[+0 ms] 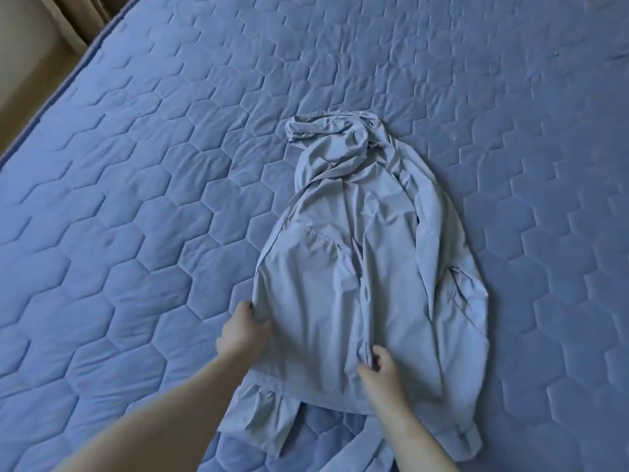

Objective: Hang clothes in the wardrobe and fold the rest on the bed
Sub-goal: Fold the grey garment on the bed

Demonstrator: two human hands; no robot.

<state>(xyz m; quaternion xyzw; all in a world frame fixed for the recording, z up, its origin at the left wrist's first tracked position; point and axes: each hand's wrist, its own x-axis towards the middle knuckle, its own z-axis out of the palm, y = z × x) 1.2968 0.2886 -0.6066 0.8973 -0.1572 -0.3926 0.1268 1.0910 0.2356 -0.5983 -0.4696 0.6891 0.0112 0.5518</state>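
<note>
A pale grey shirt [360, 253] lies rumpled on the blue quilted bed [153, 199], its collar end bunched at the far side and its hem toward me. My left hand [242, 330] grips the shirt's left side edge, fingers curled round the cloth. Near the front placket at the lower middle, my right hand [381, 367] pinches a fold of the fabric. A sleeve lies folded along the shirt's right side.
The bed's left edge [58, 86] runs diagonally at the upper left, with a beige floor and a curtain [88, 15] beyond it. Quilted mattress surface spreads all around the shirt.
</note>
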